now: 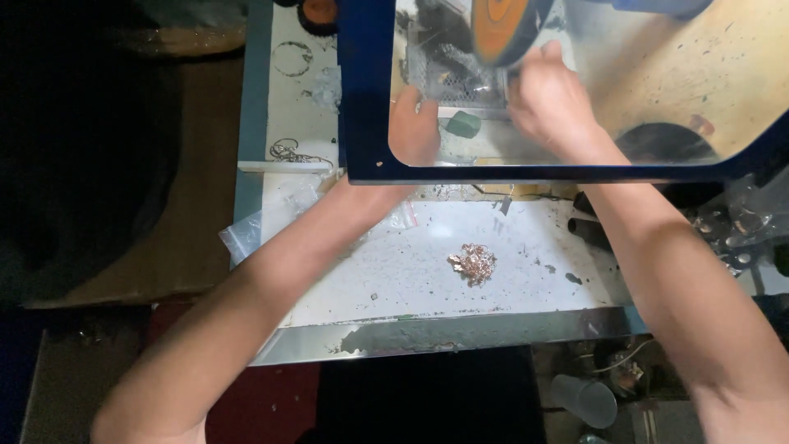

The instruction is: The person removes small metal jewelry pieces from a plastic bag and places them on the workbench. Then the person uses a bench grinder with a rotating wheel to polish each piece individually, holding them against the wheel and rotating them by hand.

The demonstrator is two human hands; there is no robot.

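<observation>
From the head camera, both hands work behind a blue-framed clear guard (366,99), at an orange wheel (501,29). The right hand (551,103) is closed around something small pressed just beside the wheel's lower edge (what it is cannot be told); the left hand (413,127) curls near a green block (463,124). This looks like the polishing step, which calls for steady pressure. A heap of small coppery pieces (472,263) lies on the white bench (526,279); clear plastic bags (255,230) sit at its left edge.
</observation>
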